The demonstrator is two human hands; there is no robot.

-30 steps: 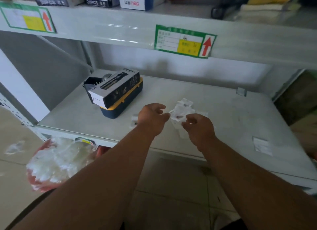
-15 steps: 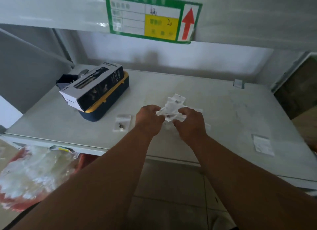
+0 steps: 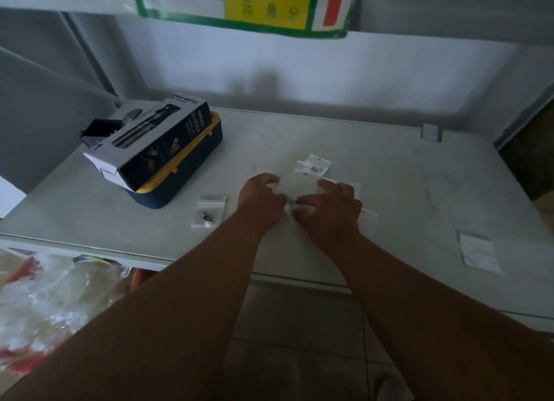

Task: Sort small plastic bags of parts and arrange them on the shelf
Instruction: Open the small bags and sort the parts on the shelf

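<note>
While your left hand (image 3: pixel 261 200) and right hand (image 3: pixel 329 210) pinch one small clear plastic bag (image 3: pixel 295 191) over the pale grey shelf (image 3: pixel 389 191), another clear bag (image 3: pixel 209 210) lies just left.

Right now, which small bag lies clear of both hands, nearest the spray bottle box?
The lone small bag left of the left hand, untouched on the shelf. The others sit at or beyond the fingers.

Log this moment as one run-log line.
stage: sorting | left hand + right hand: pinching small plastic bag over shelf | loose bag: lying left of hands
</note>
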